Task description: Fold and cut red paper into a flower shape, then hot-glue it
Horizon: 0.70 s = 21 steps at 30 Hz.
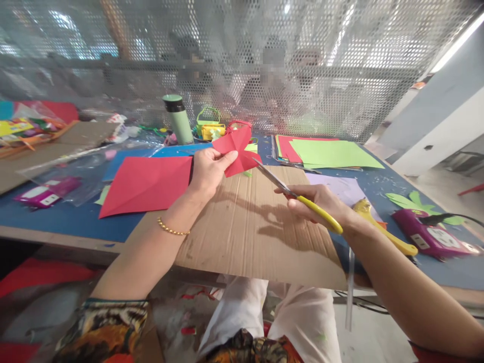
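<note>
My left hand pinches a folded, cut piece of red paper between thumb and fingers, held up above a sheet of cardboard. In my right hand is a pair of scissors with yellow handles. Their blade tips meet the right edge of the red paper; whether the blades are parted is hard to make out. Under and left of my left wrist lies a larger red sheet with crease lines.
A green tumbler and small yellow paper baskets stand at the back. Green sheets are stacked at back right. A yellow-handled glue gun and a purple power strip lie right; another purple strip lies left.
</note>
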Tool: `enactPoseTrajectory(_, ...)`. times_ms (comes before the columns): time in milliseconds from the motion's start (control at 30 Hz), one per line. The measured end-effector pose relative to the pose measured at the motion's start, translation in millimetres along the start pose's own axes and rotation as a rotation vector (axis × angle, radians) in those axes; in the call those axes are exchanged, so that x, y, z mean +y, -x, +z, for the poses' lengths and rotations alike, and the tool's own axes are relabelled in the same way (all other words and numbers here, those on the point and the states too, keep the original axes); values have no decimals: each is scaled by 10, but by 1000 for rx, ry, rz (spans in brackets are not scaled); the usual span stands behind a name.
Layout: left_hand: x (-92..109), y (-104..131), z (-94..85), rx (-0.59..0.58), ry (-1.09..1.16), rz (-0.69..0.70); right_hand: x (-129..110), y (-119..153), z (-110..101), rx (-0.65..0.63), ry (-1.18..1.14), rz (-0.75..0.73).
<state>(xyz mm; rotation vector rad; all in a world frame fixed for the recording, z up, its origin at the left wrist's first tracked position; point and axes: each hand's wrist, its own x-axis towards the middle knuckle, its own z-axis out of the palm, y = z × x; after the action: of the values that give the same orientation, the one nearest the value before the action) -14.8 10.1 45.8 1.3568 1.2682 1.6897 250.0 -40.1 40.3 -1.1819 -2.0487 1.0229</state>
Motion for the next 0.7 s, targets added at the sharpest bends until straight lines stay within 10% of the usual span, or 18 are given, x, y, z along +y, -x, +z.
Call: enactPoseTrajectory(700, -25, -92, -53, 182, 175, -36, -297, -165, 362, 62, -34, 58)
